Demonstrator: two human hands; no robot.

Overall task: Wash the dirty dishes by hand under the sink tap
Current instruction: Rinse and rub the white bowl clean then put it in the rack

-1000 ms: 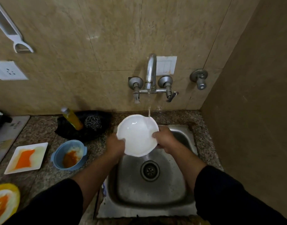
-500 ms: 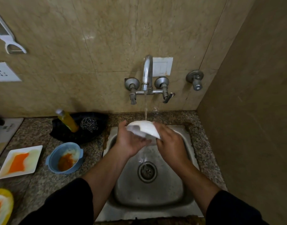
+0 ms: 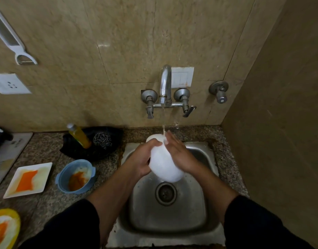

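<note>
Head view: over the steel sink (image 3: 129, 209), both hands hold a white bowl (image 3: 165, 164) above the drain (image 3: 166, 193). The bowl is tilted, its far end raised toward the tap (image 3: 165, 83), and its wet, rounded surface faces the camera. A thin water stream (image 3: 163, 121) falls from the spout and lands at the bowl's far end.

The left hand (image 3: 142, 159) wraps the bowl's left side; its grip is curled round the rim, thumb over the far part. The right hand (image 3: 179, 155) lies flat against the bowl's right side, its grip spread with straight fingers, and its fingertips (image 3: 168, 136) reach into the stream.

On the bench (image 3: 43, 151) left of the sink sits a blue bowl (image 3: 62, 184) with orange-brown and white residue inside. Further left lies a white square plate (image 3: 42, 174) smeared with orange. A yellow plate (image 3: 12, 218), also stained orange, is cut off at the near left corner. Behind the blue bowl, against the wall, a black tray (image 3: 111, 151) holds a steel scrubber (image 3: 102, 140) and a leaning bottle (image 3: 80, 136) of yellow liquid.

A white peeler (image 3: 12, 42) hangs on the tiled wall at far left, above a socket (image 3: 10, 84).
</note>
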